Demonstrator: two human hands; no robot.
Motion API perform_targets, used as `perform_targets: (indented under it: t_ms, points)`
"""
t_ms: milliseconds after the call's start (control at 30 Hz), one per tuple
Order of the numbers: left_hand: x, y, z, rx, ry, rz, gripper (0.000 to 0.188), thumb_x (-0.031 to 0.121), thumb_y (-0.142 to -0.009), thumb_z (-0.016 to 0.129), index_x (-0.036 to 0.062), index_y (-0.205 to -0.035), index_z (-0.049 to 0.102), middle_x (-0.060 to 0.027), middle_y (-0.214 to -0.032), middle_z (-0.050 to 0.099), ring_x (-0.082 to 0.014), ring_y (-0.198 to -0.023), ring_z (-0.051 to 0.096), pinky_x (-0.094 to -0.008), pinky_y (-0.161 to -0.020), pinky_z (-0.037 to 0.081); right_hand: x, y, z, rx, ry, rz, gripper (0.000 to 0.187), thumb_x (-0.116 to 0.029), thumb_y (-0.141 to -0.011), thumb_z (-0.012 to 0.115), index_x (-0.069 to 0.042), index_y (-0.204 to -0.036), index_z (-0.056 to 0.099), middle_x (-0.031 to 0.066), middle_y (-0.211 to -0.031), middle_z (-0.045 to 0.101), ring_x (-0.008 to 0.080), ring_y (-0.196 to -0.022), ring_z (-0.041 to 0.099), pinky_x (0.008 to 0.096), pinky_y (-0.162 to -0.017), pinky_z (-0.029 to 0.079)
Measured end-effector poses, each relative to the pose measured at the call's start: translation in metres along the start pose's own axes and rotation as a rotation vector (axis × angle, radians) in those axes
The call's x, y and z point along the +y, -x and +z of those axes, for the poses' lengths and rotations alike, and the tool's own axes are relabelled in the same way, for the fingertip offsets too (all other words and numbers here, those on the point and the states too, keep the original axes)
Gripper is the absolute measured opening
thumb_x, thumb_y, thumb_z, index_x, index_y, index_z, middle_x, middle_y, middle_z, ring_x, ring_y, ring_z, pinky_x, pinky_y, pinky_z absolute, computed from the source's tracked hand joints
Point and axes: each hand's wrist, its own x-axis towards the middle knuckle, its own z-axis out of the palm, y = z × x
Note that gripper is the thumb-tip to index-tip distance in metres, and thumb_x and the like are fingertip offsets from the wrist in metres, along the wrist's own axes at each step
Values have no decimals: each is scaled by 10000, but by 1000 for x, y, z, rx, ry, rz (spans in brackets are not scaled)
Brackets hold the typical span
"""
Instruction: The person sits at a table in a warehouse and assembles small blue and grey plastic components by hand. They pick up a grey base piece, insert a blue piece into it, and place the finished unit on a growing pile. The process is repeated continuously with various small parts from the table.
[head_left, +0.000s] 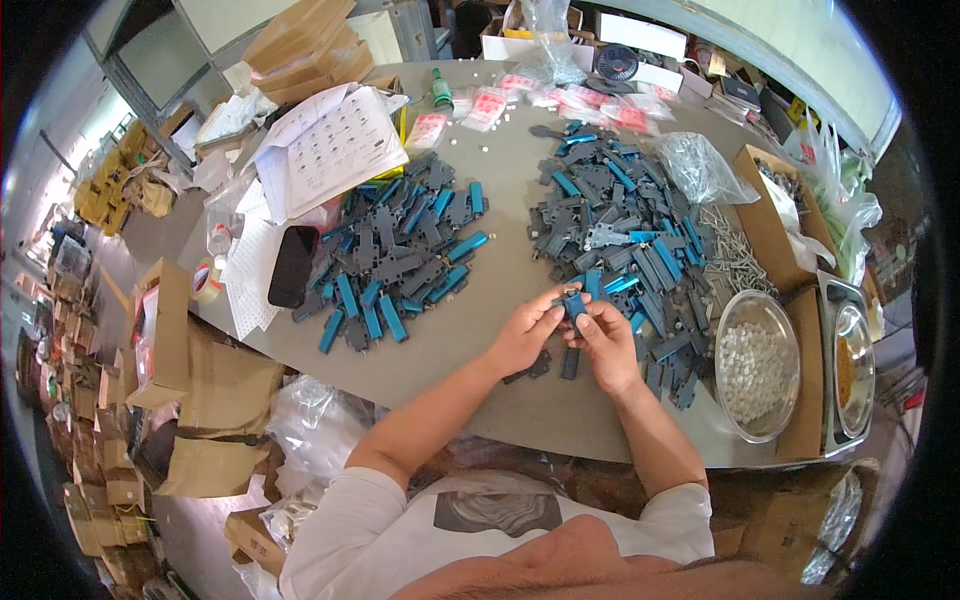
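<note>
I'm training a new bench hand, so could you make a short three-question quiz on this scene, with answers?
1. What do the left hand and right hand hold together?
2. Fill in: the metal bowl nearest the right hand holds many small, ____ pieces.
3. True or false: the black phone lies between the two heaps of parts.

Key:
1. A small blue part.
2. White.
3. False: the black phone lies at the left side of the left heap.
</note>
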Motion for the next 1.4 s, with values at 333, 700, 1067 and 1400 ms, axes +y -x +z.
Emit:
perform_targets:
  t_ms: [333, 700, 1067, 1400]
  points:
    - [1, 2, 1, 28, 120, -39, 354, 98, -1009, 379, 4, -1351, 385, -156, -1340, 494, -214, -1152, 544, -359, -961, 465, 8, -2, -2, 29, 416, -284, 181, 3, -863, 656, 7, -1006, 545, 53, -908, 587, 106, -734, 600, 234, -603, 495]
    - [8, 4, 4, 158, 161, -60, 338, 199, -1009, 427, -10, -1275, 423, -187, -1243, 567, -246, -1103, 586, -380, -975, 455, -20, 9, 17, 158, 629, -125, 204, -133, -891, 652, 24, -961, 543, 103, -801, 618, 145, -609, 638, 266, -568, 512]
    - [3, 2, 1, 128, 565, -77, 330, 236, -1009, 431, 31, -1267, 436, -185, -1237, 564, -297, -1117, 583, -418, -961, 467, -18, 9, 12, 38, 828, -409, 202, -126, -873, 637, 7, -795, 507, 148, -690, 511, 287, -596, 503, 362, -560, 416]
    - [23, -5, -33, 555, -462, 162, 203, 148, -931, 575, 0, -1062, 622, -63, -934, 565, -100, -831, 530, -244, -712, 442, -24, 12, 15, 87, 1315, -224, 345, -337, -851, 660, -47, -994, 542, 183, -744, 638, 367, -661, 648, 446, -557, 499]
